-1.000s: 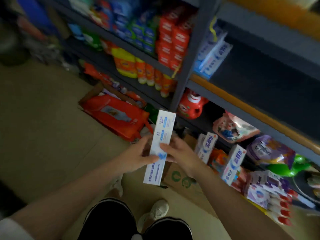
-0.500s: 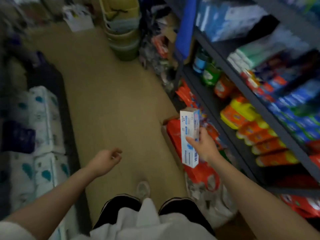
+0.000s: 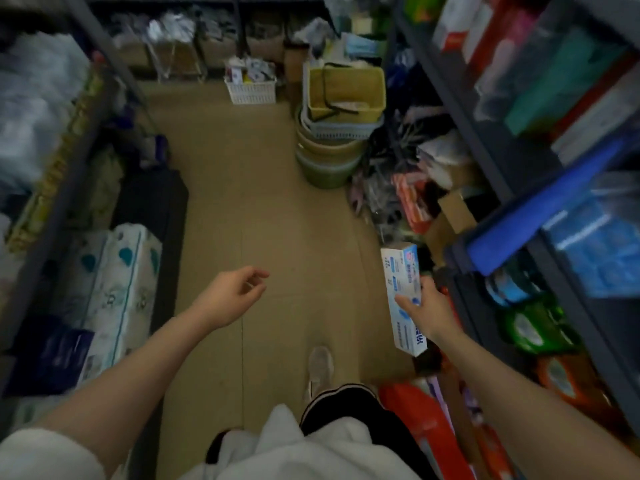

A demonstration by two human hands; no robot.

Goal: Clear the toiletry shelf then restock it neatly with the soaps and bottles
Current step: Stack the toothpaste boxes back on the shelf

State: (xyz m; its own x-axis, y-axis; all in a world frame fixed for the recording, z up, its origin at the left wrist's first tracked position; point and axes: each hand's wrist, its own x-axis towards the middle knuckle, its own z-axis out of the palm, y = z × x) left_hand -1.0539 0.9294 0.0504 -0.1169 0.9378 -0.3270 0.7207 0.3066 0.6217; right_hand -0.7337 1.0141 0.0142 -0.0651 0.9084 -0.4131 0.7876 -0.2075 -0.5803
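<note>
Our right hand (image 3: 434, 311) at 3 o'clock has its grip round a white-and-blue box (image 3: 403, 299), just beside the shelf (image 3: 485, 133); our left hand (image 3: 230, 297) hangs loose, empty.

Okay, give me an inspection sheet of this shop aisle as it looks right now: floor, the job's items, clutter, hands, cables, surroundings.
Surface: tan floor, bare down the middle of the aisle.
Job's things: one white and blue carton, held upright beside the right-hand shelving.
Clutter: stacked baskets and a white crate at the far end; packets heaped on the floor along the right shelving.
Hands: right hand grips the carton's lower half; left hand holds nothing, fingers loosely curled.
Cables: nothing seen.
Surroundings: tissue roll packs low on the left; right shelves stocked, labels too blurred to read.
</note>
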